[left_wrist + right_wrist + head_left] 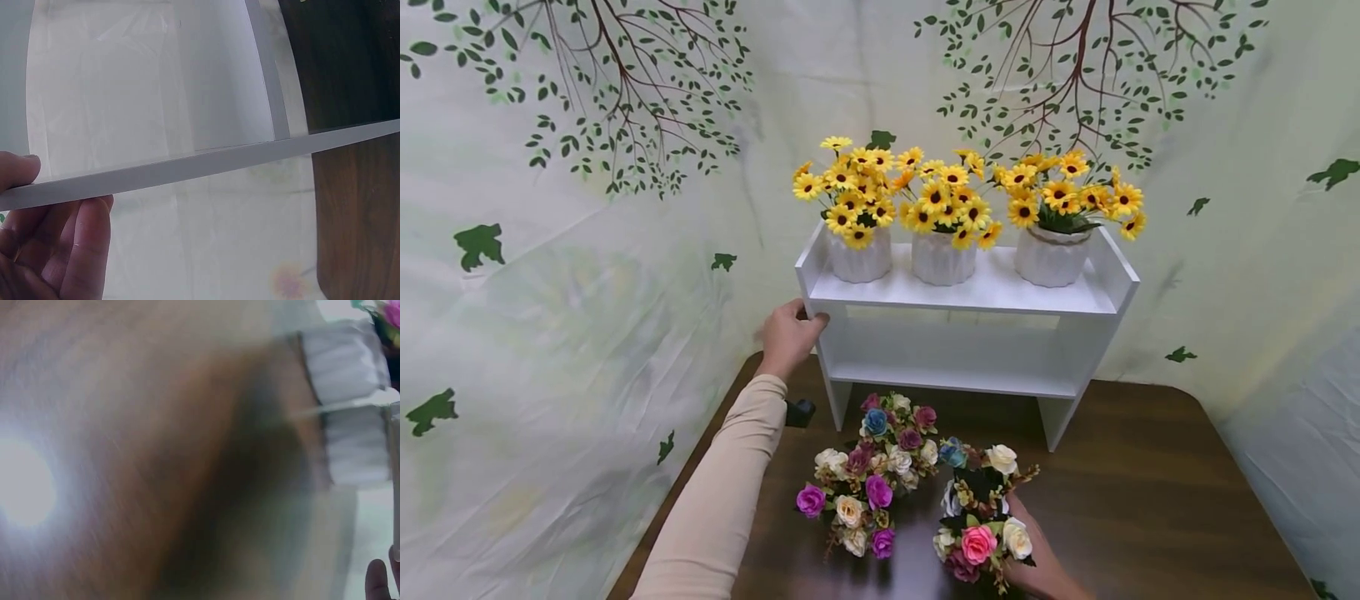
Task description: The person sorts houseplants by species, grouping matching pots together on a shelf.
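Observation:
My left hand [790, 340] grips the left side panel of a white two-tier shelf [955, 383]. In the left wrist view, the thumb and fingers [90, 244] lie on opposite faces of the panel [156, 175]. At the lower right, my right hand [1033, 550] holds a pot of artificial roses [977, 546] in pink, cream and blue; the blooms hide most of the grip. Only fingertips [376, 581] show at the right wrist view's corner, beside a pale pot edge [396, 481]. Left of this pot stand other potted roses [857, 492] in purple, cream and blue.
Three white pots of yellow daisy-like flowers [943, 204] stand in a row on the shelf's top tier. The shelf rests on a dark brown wooden table [1150, 500], close to a leaf-print cloth backdrop [625, 275]. A small black object [800, 412] is by my left wrist.

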The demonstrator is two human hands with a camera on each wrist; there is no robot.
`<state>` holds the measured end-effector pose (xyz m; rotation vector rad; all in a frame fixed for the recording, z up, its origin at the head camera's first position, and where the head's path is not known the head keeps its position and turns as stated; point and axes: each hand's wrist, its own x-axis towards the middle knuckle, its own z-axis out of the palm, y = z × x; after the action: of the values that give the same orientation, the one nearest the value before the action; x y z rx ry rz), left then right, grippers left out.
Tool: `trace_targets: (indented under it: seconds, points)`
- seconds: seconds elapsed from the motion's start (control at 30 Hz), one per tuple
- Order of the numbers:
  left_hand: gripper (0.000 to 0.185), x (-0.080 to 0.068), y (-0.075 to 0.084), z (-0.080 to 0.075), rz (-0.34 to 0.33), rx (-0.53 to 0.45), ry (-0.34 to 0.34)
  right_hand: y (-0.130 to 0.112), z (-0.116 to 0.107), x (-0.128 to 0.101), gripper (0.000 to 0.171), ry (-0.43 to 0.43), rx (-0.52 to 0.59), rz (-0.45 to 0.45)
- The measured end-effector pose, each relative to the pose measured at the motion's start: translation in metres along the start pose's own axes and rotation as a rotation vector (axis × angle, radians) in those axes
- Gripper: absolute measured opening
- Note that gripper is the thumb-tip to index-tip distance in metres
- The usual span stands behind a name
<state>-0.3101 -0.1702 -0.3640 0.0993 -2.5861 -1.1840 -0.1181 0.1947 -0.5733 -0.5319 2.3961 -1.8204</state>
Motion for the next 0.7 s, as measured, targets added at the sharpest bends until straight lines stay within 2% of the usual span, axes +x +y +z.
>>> trace_targets:
  seconds: [0.07, 0.13, 0.27, 0.53, 0.7]
  points:
    - [0.035, 0.000, 0.001, -0.001, -0.003, 0.002, 0.001, -0.003, -0.010, 0.002, 0.090, -0.025, 0.077, -0.094]
    - [0.035, 0.000, 0.001, -0.001, -0.002, 0.008, 0.002, -0.007, -0.019, 0.005, 0.089, -0.039, 0.104, -0.199]
    - [0.035, 0.000, 0.000, -0.002, 0.002, 0.003, -0.003, -0.017, -0.035, 0.013, 0.089, -0.008, 0.041, -0.335]
    - [0.034, 0.001, -0.001, -0.002, 0.002, 0.032, 0.000, -0.034, -0.052, 0.029, 0.092, 0.089, -0.041, -0.410]
    - [0.035, 0.001, -0.001, -0.003, 0.004, 0.032, -0.012, -0.052, -0.057, 0.046, 0.094, 0.173, -0.200, -0.460]
